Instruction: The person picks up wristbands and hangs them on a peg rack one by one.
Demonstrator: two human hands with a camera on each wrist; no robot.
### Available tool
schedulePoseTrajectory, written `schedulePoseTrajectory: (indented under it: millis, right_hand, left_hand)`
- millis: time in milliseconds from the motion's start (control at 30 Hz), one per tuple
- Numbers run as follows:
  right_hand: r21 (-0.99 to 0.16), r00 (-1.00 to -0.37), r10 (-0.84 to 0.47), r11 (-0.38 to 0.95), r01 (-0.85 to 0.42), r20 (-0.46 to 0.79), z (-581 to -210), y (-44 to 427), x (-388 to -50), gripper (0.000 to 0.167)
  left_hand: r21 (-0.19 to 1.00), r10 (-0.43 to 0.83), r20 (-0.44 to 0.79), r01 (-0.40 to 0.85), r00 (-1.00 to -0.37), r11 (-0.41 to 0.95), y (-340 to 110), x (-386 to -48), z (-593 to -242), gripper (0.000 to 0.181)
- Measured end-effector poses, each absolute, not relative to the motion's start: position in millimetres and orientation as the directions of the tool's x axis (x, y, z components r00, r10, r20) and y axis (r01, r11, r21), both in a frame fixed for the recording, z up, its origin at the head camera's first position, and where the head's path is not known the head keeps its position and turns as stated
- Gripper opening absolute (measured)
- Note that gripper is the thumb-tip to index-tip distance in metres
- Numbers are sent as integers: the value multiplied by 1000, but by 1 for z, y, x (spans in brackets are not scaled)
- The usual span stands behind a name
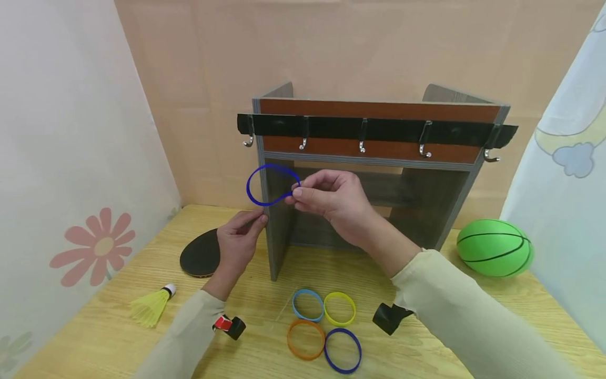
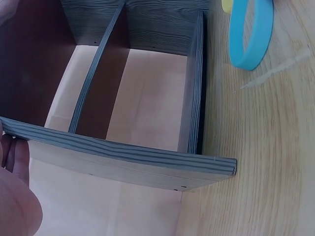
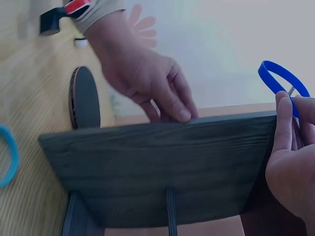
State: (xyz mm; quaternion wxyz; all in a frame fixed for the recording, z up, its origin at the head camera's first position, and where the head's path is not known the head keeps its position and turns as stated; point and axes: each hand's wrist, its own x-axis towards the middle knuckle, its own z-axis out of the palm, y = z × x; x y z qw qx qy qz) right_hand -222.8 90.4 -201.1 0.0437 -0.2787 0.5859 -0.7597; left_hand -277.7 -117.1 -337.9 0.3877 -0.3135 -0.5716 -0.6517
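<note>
Setting: tan backdrop [image 1: 360, 47], creased; pale left curtain [image 1: 71, 131] with a pink flower; pale right curtain [image 1: 573, 210] with a blue cloud; wood-grain table [image 1: 412, 347] below.

Shelf unit [image 1: 393, 149]: grey wood-grain with a reddish-brown front panel, standing upright on the table. Across its front, a black strip [image 1: 331, 125] bearing five silver hooks [image 1: 362, 145].

Right hand [image 1: 333, 200]: thumb and fingers pinch one end of a blue wristband [image 1: 284, 169]. The wristband is raised in front of the unit's left side, below the leftmost hooks in the head view, its loop extended leftward.

Left hand [image 1: 240, 237]: apart from the right, lower; thumb and fingers grip the front edge of the unit's left side panel [image 1: 279, 237].

Wristbands, four, flat on the table before the unit, closely grouped: light blue band [image 1: 307, 319] and yellow band [image 1: 341, 324], rear; orange band [image 1: 306, 358] and dark blue band [image 1: 343, 371], front.

Table-tennis paddle [image 1: 201, 255]: black face up, partly behind the left hand.

Shuttlecock [image 1: 151, 307]: yellow skirt, white cork, lying at left.

Ball [image 1: 494, 247]: green, black seams, right of the unit.
</note>
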Motion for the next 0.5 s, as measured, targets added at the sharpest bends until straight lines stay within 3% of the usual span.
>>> schedulePoseTrajectory:
  millis: [267,500]
  right_hand:
    - [-887,-860,-373,-428,-174,349,-194,76,-230,17]
    - [-857,-859,-352,-485,-174,373,-189,64,-231,16]
  left_hand:
    - [499,-128,858,866,-497,-22,-118,-276,-336,17]
    - [499,-117,860,867,-496,-11,-115,-261,-322,13]
